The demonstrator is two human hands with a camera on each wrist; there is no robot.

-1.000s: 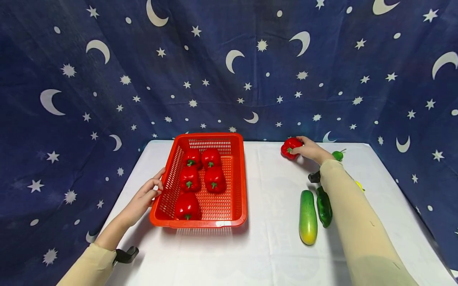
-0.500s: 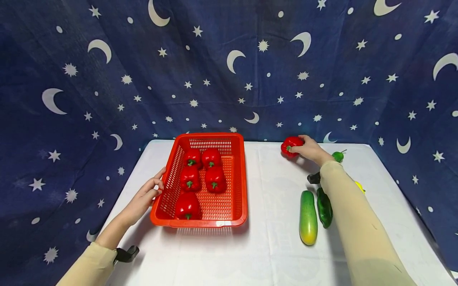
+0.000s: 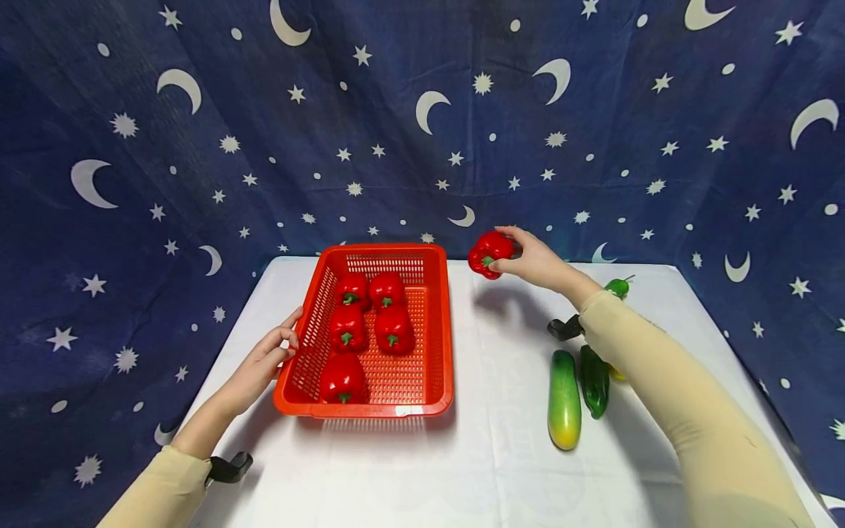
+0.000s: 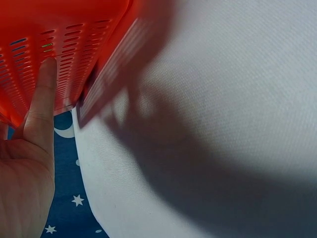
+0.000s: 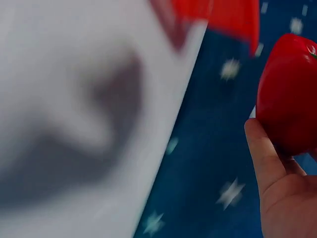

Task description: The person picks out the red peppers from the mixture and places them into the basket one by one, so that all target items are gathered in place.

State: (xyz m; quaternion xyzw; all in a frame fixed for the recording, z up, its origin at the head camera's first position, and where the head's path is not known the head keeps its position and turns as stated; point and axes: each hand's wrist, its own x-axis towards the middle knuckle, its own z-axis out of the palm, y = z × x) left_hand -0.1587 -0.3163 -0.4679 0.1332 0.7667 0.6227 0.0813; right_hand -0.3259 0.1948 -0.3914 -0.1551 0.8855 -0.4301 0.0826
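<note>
My right hand (image 3: 541,262) grips a red bell pepper (image 3: 491,253), its green stem toward me, and holds it above the back of the table, right of the basket. In the right wrist view the pepper (image 5: 290,94) sits between thumb and fingers, partly cut off by the frame edge. A red plastic basket (image 3: 439,352) stands at the left with several red bell peppers (image 3: 394,330) inside, stems facing forward. My left hand (image 3: 257,367) rests against the basket's left side; in the left wrist view one straight digit touches the slotted outer wall (image 4: 74,54).
On the right of the white-covered table (image 3: 491,440) lie a green-yellow cucumber-like vegetable (image 3: 564,411), a dark green pepper (image 3: 594,385) and a small green pepper (image 3: 618,287). A yellow item (image 3: 617,374) is mostly behind my right sleeve. A dark blue starry cloth (image 3: 396,95) hangs behind.
My right hand has lifted the red bell pepper off the table and carried it left toward the basket. The left hand and the basket have stayed in place.
</note>
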